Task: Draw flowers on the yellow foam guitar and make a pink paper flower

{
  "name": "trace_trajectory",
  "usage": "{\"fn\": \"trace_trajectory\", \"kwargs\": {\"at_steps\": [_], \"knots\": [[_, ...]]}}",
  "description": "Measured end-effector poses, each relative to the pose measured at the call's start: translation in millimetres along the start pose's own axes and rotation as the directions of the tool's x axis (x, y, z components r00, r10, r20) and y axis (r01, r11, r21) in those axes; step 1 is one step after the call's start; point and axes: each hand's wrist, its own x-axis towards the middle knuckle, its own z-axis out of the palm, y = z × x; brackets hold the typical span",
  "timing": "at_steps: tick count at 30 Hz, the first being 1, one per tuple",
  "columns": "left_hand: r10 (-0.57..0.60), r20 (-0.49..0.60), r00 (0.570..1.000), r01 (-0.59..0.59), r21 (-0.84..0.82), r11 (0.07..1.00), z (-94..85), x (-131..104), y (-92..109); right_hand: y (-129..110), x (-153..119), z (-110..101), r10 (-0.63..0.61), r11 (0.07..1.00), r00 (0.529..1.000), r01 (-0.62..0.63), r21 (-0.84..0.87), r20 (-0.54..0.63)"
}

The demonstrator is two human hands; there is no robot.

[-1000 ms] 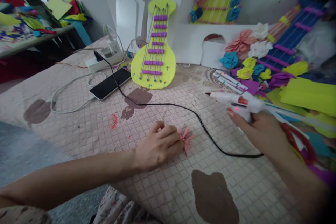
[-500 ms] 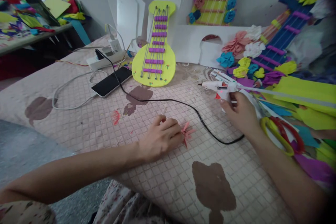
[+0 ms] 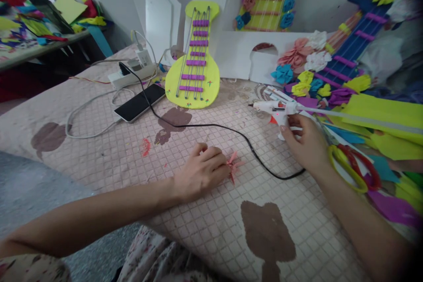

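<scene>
My left hand (image 3: pixel 201 172) rests on the quilted table cover with its fingers curled. They pinch a small pink paper flower (image 3: pixel 234 166) whose pointed petals stick out past the fingertips. My right hand (image 3: pixel 304 141) is at the handle of a white glue gun (image 3: pixel 279 114), its thumb against the grip and its fingers bent behind it. The gun's dark nozzle points left, and a long pale glue stick (image 3: pixel 357 120) runs out of its back. Beside my right wrist lie scissors (image 3: pixel 358 169) with yellow and red handles.
A yellow toy guitar (image 3: pixel 194 77) with purple bars leans upright at the back. A black cable (image 3: pixel 214 125) crosses the table from a power strip (image 3: pixel 132 72). Near it lies a phone (image 3: pixel 140 103). Colored paper (image 3: pixel 383 116) and a flower-covered blue guitar neck (image 3: pixel 353 48) crowd the right.
My right hand has shifted very slightly around the glue gun's handle, showing a little more of its base. My left hand and the pink flower stay nearly still; the view moves slightly.
</scene>
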Motion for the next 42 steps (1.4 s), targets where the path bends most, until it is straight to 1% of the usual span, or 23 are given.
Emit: {"fn": "trace_trajectory", "kwargs": {"at_steps": [5, 9, 12, 15, 18, 21, 25, 26, 28, 31, 33, 37, 42], "knots": [[-0.003, -0.002, 1.0, 0.003, 0.002, 1.0, -0.6, 0.4, 0.2, 1.2, -2.1, 0.8, 0.035, 0.996, 0.998, -0.031, 0.083, -0.055], [0.003, 0.004, 1.0, -0.003, 0.0, 1.0, 0.1, 0.5, -0.1, 5.1, -6.5, 1.1, 0.07, 0.991, 0.996, -0.064, 0.114, -0.057], [-0.001, 0.006, 1.0, 0.001, 0.002, 1.0, 1.0, 0.2, -0.5, 7.1, -8.1, 0.3, 0.083, 0.99, 0.995, -0.077, 0.117, -0.05], [-0.011, 0.01, 1.0, 0.011, -0.002, 1.0, 1.2, 0.3, -0.7, 7.9, -6.1, -1.5, 0.085, 0.994, 0.995, -0.082, 0.069, -0.055], [-0.017, 0.02, 1.0, 0.017, -0.003, 1.0, 0.5, 0.6, -0.6, 9.4, -2.2, -2.9, 0.049, 0.999, 0.998, -0.049, -0.006, -0.038], [-0.02, 0.035, 0.999, 0.02, -0.008, 1.0, 0.3, 0.7, -0.5, 8.7, -0.7, -2.0, 0.006, 1.0, 1.0, -0.007, -0.018, -0.015], [-0.02, 0.017, 1.0, 0.02, -0.016, 1.0, 1.2, -0.1, -0.9, 0.4, -4.3, 2.4, -0.048, 0.999, 0.992, 0.048, 0.002, -0.115], [-0.018, 0.012, 1.0, 0.018, -0.015, 1.0, 1.5, -0.2, -1.0, -1.7, -5.4, 3.6, -0.067, 0.998, 0.99, 0.068, 0.0, -0.123], [-0.014, 0.012, 1.0, 0.014, -0.015, 1.0, 1.7, -0.4, -0.9, -4.1, -7.1, 5.6, -0.089, 0.996, 0.992, 0.09, 0.002, -0.092], [-0.015, 0.023, 1.0, 0.015, -0.014, 1.0, 1.4, -0.2, -0.4, -3.5, -7.3, 7.2, -0.066, 0.998, 0.997, 0.067, 0.019, -0.025], [-0.018, 0.023, 1.0, 0.018, -0.012, 1.0, 0.9, 0.1, -0.1, -2.3, -6.4, 7.5, -0.073, 0.997, 0.997, 0.073, 0.011, 0.001], [-0.013, 0.023, 1.0, 0.013, -0.01, 1.0, -0.2, 0.4, -0.1, -2.4, -4.5, 7.6, -0.117, 0.993, 0.993, 0.117, -0.008, 0.008], [-0.011, 0.022, 1.0, 0.011, -0.016, 1.0, -0.8, 0.6, -0.2, -4.4, -4.6, 6.7, -0.104, 0.994, 0.994, 0.104, 0.016, 0.015]]}}
